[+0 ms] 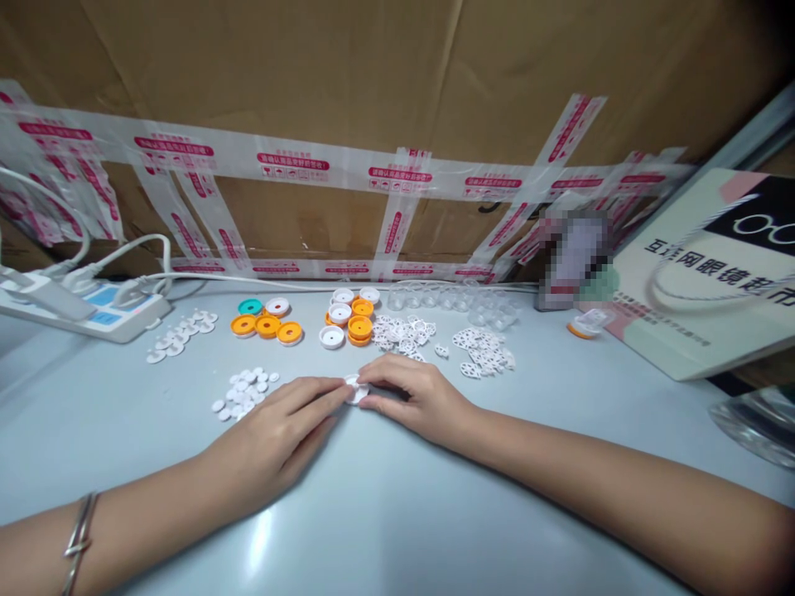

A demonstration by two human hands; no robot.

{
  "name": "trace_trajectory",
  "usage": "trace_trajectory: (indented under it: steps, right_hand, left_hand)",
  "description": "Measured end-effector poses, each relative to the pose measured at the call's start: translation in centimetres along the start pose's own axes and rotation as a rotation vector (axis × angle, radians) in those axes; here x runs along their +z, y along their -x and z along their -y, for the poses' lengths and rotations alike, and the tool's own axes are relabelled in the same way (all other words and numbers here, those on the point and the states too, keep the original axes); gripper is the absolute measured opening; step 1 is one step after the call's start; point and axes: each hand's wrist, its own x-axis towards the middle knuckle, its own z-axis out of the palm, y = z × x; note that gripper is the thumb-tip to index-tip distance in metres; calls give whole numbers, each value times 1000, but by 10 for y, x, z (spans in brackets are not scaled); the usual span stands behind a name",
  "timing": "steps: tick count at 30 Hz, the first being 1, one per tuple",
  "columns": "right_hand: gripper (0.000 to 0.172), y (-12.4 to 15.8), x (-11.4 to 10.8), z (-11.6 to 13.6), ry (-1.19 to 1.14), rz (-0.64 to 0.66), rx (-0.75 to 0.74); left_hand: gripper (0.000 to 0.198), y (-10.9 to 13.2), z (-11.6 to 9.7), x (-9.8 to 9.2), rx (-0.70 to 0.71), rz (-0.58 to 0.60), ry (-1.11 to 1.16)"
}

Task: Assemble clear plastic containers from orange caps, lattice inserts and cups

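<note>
Head view: on the table (385, 505), a white round piece (357, 392) lies between the 2 hands. The right hand (428, 397) has its thumb and fingers clamped on it; the left hand's (277, 430) fingertips touch it, but I cannot tell whether they grip. Small white caps (243, 394) lie left of that piece. Beyond it are orange discs (368, 331), with openwork white parts (402, 333) and clear cups (444, 298) beyond and to its right. Far right of it, a bag (714, 277) reads "互连网眼镜超市"; well behind it, tape (291, 163) on cardboard (373, 74) reads "完好后签收!".

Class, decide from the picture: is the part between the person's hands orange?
No: the round part between the left hand and the right hand is white.
</note>
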Motion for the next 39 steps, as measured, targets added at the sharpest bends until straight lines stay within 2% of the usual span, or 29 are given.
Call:
trace_trajectory:
  steps: [27, 39]
  right_hand:
    - [10, 3, 3, -1, 29, -24, -48]
    - [15, 4, 4, 0, 79, 19, -60]
  left_hand:
    - [41, 0, 0, -1, -10, 49, 14]
    - [37, 2, 0, 1, -15, 76, -9]
